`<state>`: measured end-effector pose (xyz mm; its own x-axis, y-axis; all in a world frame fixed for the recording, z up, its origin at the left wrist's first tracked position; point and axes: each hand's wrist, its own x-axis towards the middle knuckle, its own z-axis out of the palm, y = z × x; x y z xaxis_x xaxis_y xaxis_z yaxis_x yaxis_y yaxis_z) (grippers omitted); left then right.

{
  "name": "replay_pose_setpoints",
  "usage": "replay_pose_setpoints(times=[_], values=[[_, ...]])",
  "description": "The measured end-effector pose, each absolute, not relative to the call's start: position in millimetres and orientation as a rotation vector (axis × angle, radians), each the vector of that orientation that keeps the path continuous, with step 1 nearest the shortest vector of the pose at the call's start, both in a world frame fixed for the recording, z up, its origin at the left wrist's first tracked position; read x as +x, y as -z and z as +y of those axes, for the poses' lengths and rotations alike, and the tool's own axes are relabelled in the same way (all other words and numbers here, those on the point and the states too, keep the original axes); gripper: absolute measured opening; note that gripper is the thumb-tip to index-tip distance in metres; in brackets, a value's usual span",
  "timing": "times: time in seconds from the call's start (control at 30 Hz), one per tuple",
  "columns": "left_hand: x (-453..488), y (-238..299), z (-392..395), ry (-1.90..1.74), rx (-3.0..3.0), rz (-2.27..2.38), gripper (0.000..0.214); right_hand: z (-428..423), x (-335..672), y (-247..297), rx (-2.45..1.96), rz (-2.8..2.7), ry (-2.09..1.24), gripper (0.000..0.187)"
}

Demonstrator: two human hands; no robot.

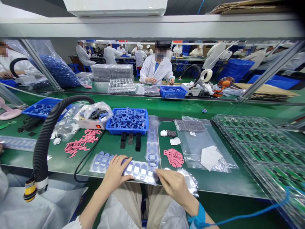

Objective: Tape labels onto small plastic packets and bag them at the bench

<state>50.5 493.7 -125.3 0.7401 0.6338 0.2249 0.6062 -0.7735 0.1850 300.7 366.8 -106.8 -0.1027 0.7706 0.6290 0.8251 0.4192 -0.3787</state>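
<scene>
Crosswise lies the pad sheet [137,171], left hand [115,173] spread, right hand [175,187] pinching its corner.

A clear plastic sheet [137,178] carrying a row of pale blue rounded-rectangle gaskets [103,160] lies flat, slightly angled, on the green tabletop [111,149], just below the blue crate [127,122].

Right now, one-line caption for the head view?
Left hand presses a sheet of blue gaskets, right hand at its edge.
</scene>
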Motion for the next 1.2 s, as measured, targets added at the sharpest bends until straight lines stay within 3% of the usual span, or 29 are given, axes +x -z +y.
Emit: replay_pose_setpoints(times=[0.17,0.33,0.5,0.7,0.87,1.0,1.2], values=[[67.2,122.5,481.3,-0.471,2.810,1.044,0.062,373.7,305.6,101.6,-1.528,-1.536,0.159,0.017],[97.3,116.4,467.4,-0.395,2.784,0.895,0.064,364.7,302.0,114.6,-1.469,-1.688,-0.254,0.019],[123.4,121.9,463.2,-0.322,2.718,0.939,0.083,378.4,306.1,133.0,-1.578,-1.433,-0.519,0.055],[133.6,121.9,457.9,-0.244,2.649,0.943,0.087,411.6,290.4,143.0,-1.681,-1.366,-0.586,0.070],[117.4,117.8,467.5,-0.255,2.697,0.893,0.089,397.1,299.3,131.7,-1.630,-1.358,-0.511,0.048],[74.4,121.6,491.6,-0.298,2.827,0.881,0.100,355.6,339.3,122.8,-1.702,-1.411,-0.121,0.028],[35.5,129.9,509.7,-0.364,2.980,0.809,0.061,311.3,371.6,153.0,-1.787,-1.862,0.159,0.053]])
